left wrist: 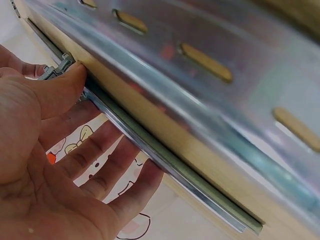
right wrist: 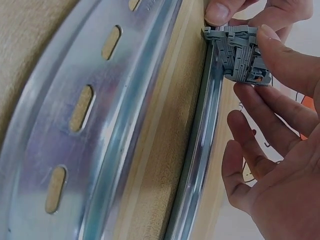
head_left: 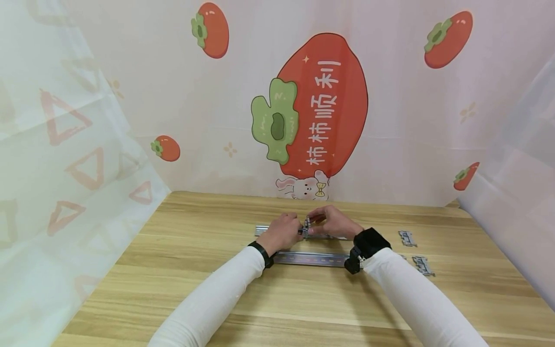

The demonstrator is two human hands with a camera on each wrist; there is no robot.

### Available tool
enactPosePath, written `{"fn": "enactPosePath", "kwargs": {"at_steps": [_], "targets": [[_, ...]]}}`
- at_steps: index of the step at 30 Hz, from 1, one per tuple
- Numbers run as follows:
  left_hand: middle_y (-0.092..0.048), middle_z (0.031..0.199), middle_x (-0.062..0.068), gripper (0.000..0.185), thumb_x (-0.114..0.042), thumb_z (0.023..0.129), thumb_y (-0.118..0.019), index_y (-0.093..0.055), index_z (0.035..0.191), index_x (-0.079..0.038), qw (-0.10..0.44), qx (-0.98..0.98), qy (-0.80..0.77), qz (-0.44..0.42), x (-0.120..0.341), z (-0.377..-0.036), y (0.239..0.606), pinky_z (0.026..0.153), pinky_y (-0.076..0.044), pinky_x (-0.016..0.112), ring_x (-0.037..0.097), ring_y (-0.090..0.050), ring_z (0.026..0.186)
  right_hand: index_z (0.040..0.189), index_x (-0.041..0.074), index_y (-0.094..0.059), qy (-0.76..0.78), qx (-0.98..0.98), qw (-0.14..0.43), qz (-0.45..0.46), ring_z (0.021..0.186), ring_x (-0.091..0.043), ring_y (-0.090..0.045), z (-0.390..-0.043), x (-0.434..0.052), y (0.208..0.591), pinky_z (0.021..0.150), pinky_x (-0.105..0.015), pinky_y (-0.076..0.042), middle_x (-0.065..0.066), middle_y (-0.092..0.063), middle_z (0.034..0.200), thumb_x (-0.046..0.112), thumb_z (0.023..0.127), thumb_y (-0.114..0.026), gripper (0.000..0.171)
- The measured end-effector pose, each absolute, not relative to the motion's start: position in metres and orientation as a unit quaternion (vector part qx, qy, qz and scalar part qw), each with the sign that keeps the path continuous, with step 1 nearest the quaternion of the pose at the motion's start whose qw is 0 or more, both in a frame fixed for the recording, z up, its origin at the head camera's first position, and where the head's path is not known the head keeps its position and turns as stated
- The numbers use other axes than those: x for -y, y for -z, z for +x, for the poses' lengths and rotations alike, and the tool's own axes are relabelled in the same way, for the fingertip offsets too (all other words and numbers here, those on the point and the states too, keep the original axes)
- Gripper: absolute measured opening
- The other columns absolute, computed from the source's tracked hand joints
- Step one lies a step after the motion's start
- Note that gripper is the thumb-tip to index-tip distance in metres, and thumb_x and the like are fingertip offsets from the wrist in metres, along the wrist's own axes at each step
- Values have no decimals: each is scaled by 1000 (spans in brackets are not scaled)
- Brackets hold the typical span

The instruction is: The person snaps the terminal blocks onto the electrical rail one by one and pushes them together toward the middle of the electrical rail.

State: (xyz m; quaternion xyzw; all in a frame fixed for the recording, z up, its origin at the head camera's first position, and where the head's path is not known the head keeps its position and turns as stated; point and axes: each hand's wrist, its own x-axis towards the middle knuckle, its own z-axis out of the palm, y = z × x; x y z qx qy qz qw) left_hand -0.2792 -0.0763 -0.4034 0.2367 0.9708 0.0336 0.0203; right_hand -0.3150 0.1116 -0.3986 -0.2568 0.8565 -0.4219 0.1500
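Note:
A grey terminal block (right wrist: pixel 241 52) stands upright on the far metal DIN rail (right wrist: pixel 204 130). My right hand (head_left: pixel 337 223) pinches the block between thumb and fingers, its other fingers loosely bent beside the rail in the right wrist view. To the left, my left hand (head_left: pixel 282 232) grips the same rail. In the left wrist view its thumb (left wrist: pixel 75 80) lies on the near side, close against the block, and its fingers reach the opposite edge. Part of the block is hidden behind that thumb.
A second slotted DIN rail (head_left: pixel 310 259) lies nearer on the wooden table (head_left: pixel 303 303), parallel to the first and under the wrists. Loose terminal blocks lie at the right, one farther back (head_left: pixel 407 238) and one nearer (head_left: pixel 423 265). A printed cloth (head_left: pixel 390 159) hangs behind the table.

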Motion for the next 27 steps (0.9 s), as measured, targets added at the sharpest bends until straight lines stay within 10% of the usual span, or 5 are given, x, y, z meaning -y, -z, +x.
{"fn": "enactPosePath", "kwargs": {"at_steps": [27], "targets": [[-53,99,1,26,-36,89,-64,-68,102,-15,11,-969,-21,245,77,-281,406,78,-49,35,20,-52,95,119,-1,-60,417,-856,160,-262,100,-24,-59,-315,-111,401,91,-38,-47,-9,-64,107,14,81,-73,43]]}}
